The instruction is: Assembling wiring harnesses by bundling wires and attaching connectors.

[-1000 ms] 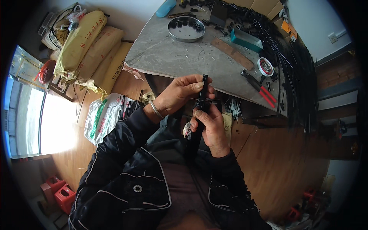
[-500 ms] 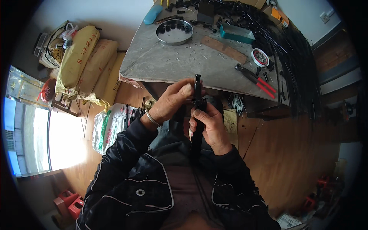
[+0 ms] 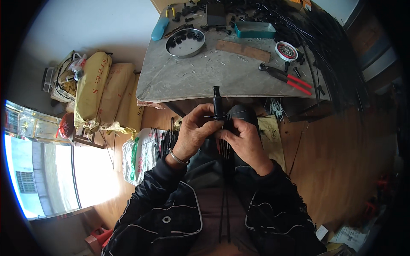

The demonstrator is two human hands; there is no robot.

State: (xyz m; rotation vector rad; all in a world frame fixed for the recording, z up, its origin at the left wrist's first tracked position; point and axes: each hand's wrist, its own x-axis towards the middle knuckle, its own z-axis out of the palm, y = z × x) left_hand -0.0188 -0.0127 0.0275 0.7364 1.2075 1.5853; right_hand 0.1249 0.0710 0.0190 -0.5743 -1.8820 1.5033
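A black tubular fitting with a knobbed top stands upright between my hands. Thin black rods hang below it, and a thin metal wire sticks out sideways on both sides. My left hand, with a silver bangle at the wrist, pinches the fitting at its left side, thumb in front. On the other side my right hand is closed, thumb and fingertips pressed at the base of the fitting and the rod tops. The exact grip of the right fingertips is partly hidden.
Ahead is a grey table bearing a steel bowl, red-handled pliers, a wooden strip, a teal tray, a round tub of small parts and black rods. Sacks lean at the left.
My right hand has shifted upward from lower on the rods to the base of the fitting. The left fingers sit lower on it, and the crosswise wire shows more plainly. The view has shifted.
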